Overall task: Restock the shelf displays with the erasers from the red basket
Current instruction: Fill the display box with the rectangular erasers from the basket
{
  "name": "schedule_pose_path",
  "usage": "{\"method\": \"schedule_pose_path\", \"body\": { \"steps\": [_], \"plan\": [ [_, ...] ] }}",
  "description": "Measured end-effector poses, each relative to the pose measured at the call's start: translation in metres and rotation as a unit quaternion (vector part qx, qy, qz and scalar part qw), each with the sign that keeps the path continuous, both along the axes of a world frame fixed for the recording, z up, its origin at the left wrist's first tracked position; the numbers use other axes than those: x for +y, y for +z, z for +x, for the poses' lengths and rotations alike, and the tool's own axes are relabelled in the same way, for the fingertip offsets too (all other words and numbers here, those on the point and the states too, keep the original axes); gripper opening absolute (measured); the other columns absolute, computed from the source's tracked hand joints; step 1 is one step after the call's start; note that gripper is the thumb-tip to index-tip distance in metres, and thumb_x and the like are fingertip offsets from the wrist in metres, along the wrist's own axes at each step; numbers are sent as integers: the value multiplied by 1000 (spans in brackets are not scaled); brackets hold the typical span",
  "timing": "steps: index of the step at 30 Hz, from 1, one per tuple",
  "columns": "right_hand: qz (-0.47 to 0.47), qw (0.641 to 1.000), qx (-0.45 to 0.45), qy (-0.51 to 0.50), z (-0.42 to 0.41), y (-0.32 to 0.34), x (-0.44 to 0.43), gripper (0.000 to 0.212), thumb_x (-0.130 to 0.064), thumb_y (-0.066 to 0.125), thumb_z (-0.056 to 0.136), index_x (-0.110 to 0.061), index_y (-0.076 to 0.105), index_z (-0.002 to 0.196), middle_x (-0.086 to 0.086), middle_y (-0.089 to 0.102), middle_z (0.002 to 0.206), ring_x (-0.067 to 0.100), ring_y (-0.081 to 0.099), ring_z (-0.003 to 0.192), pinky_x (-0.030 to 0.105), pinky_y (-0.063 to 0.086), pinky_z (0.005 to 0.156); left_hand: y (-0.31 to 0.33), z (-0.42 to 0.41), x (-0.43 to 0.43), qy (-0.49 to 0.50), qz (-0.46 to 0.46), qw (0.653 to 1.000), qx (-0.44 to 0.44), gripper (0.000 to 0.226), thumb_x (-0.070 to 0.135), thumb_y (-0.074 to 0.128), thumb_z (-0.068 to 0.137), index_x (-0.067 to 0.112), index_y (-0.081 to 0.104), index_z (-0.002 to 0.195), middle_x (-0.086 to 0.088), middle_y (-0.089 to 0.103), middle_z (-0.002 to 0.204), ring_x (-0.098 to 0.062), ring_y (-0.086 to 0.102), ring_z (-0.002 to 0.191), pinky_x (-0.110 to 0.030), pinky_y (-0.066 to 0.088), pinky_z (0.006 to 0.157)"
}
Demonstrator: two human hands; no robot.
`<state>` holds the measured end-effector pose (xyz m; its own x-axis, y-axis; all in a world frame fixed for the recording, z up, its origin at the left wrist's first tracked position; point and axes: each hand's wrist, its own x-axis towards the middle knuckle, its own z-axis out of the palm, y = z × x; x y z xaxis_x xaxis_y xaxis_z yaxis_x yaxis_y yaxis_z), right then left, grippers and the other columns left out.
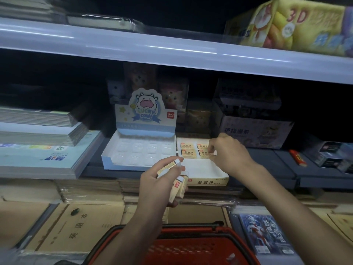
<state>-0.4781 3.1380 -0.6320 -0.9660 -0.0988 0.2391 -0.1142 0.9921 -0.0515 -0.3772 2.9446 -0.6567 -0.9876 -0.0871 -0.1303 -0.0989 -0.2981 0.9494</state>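
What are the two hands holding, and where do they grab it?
The left hand grips a few boxed erasers around their middles. The right hand pinches one eraser by its right end in the yellow display box.

- To your left, a stack of notebooks point(44, 142) lies flat.
- High on your right, a yellow box point(298, 23) marked "3D" sits on the top shelf point(172, 48).
- Low on your left are brown exercise books point(76, 226).
- Low on your right is a blue booklet point(263, 234) with a hero on its cover.
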Motion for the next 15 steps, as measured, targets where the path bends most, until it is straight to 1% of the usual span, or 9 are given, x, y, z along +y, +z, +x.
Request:
{"method": "schedule_pose_path", "body": {
  "steps": [4, 6, 8, 9, 11, 12, 13, 14, 15],
  "plan": [
    [-7, 1000, -13, -3, 1, -2, 4, 20, -12, 68, 95, -23, 73, 110, 3, 56, 114, 31, 64, 101, 41, 54, 79, 2, 2, 1, -19, 39, 999, -21, 16, 26, 71, 95, 32, 82, 105, -10, 79, 88, -13, 59, 56, -23, 37, 40],
    [22, 1000, -10, -1, 3, -1, 3, 18, -17, 68, 96, -23, 73, 112, 3, 55, 115, 29, 62, 102, 40, 54, 77, 4, 3, -2, -33, 66, 997, -29, 19, 27, 67, 97, 31, 82, 108, -11, 79, 93, -13, 61, 59, -22, 34, 39],
    [31, 999, 18, 7, 6, 5, -1, 15, -27, 69, 96, -24, 72, 111, 1, 53, 115, 24, 59, 103, 39, 54, 76, 5, 2, -5, -56, 100, 993, -29, 22, 28, 63, 99, 29, 81, 112, -12, 78, 98, -15, 61, 64, -20, 30, 38],
    [4, 999, 35, 14, 8, 11, -5, 14, -32, 69, 96, -26, 72, 108, -2, 54, 113, 22, 59, 101, 39, 54, 76, 5, 2, -7, -67, 122, 990, -28, 23, 28, 61, 100, 27, 80, 113, -12, 76, 98, -16, 60, 64, -19, 28, 36],
    [-113, 992, 32, 47, 17, 25, -17, 12, -40, 68, 94, -31, 74, 99, -10, 61, 104, 14, 62, 93, 37, 55, 75, 7, 1, -10, -81, 162, 983, -23, 25, 26, 59, 101, 22, 79, 116, -11, 71, 94, -15, 57, 61, -16, 25, 32],
    [-182, 981, 0, 73, 23, 32, -25, 13, -42, 68, 94, -32, 76, 94, -13, 67, 97, 11, 65, 88, 36, 56, 75, 7, 0, -12, -85, 172, 981, -20, 26, 26, 58, 102, 20, 77, 119, -11, 69, 92, -14, 56, 59, -15, 23, 31],
    [-245, 963, -47, 104, 29, 38, -33, 14, -43, 69, 93, -32, 78, 91, -12, 72, 91, 9, 67, 84, 34, 57, 74, 6, -1, -13, -90, 175, 980, -17, 28, 25, 57, 103, 18, 76, 121, -10, 68, 91, -14, 55, 58, -14, 21, 31],
    [-291, 943, -97, 131, 35, 43, -42, 15, -42, 69, 93, -31, 79, 89, -10, 75, 87, 8, 69, 80, 32, 57, 70, 5, -2, -14, -96, 174, 980, -14, 28, 25, 56, 103, 17, 74, 123, -10, 67, 90, -13, 54, 57, -14, 21, 31],
    [-315, 927, -138, 151, 41, 45, -49, 16, -41, 70, 94, -28, 79, 89, -7, 76, 86, 8, 70, 77, 27, 54, 64, 4, -3, -15, -99, 169, 981, -10, 29, 26, 55, 104, 17, 73, 125, -9, 66, 91, -13, 54, 57, -14, 21, 30]
  ]
}}
